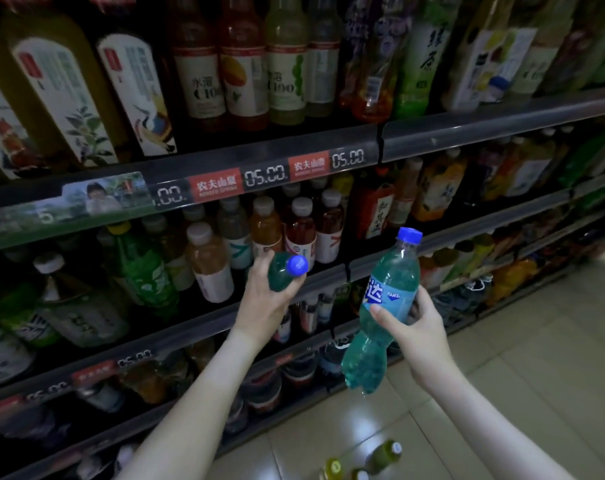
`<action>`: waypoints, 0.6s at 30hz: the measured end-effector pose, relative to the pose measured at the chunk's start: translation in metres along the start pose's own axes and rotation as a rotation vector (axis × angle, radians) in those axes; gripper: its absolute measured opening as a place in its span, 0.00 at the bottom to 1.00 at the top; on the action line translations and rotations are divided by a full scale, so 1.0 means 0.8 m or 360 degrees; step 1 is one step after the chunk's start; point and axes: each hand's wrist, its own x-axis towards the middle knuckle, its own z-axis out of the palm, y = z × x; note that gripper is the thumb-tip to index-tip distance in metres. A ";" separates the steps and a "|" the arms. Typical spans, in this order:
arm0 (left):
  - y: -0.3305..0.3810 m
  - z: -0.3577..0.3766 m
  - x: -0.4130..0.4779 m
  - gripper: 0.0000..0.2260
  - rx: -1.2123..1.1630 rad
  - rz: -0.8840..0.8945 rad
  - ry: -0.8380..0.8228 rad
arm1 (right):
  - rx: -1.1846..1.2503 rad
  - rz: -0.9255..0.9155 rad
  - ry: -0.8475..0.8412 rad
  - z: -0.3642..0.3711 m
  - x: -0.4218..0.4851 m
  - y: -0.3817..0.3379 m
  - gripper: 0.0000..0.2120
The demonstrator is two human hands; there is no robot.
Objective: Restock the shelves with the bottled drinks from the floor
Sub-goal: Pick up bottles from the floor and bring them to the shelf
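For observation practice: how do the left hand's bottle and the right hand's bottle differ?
The left bottle points its blue cap toward the camera, label hidden; the right bottle stands nearly upright, Fanta label showing. The left hand holds its bottle near the top; the right hand holds its bottle at the middle. Both have blue caps.

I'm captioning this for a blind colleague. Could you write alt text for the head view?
A person faces dim shelves of drinks, gripping a blue-capped teal bottle in each hand: the left hand holds the left bottle cap toward the camera, the right hand holds the Fanta bottle nearly upright. Spare bottles sit on the floor.
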 end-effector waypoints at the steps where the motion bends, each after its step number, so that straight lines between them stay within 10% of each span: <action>1: 0.003 0.002 0.003 0.28 0.0053 0.0054 -0.0004 | 0.0008 -0.0023 0.0022 -0.010 0.000 -0.002 0.22; 8: 0.067 0.005 0.044 0.24 0.0200 -0.0033 0.0222 | 0.0061 -0.0217 0.0118 -0.138 0.017 -0.028 0.26; 18: 0.404 0.037 0.106 0.17 0.0315 0.1205 0.0865 | 0.0039 -0.0437 -0.0029 -0.380 0.080 -0.100 0.27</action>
